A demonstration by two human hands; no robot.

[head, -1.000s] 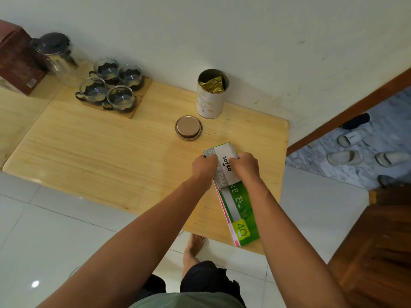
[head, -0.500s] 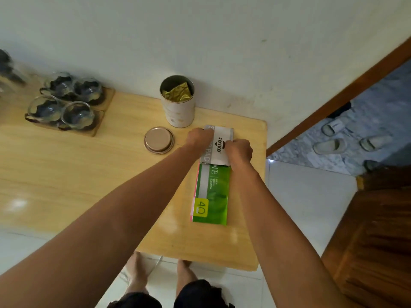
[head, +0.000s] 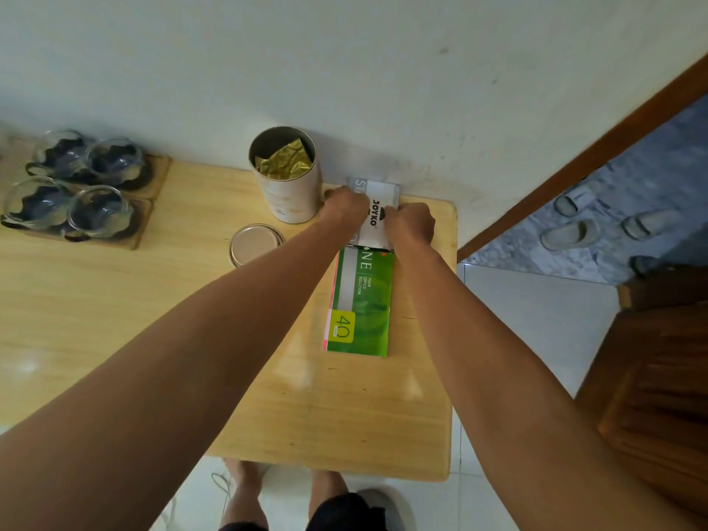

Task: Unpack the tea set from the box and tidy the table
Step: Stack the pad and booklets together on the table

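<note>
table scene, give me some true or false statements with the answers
1. Both hands are on the green and white packet. True: the left hand and right hand hold its far end.
2. The tin has its lid on. False: it stands open, and the lid lies on the table beside it.
3. Four glass cups sit at the left. True.
4. The tin is empty. False: a gold foil bag shows inside.
5. The packet lies on the floor. False: on the table.
</note>
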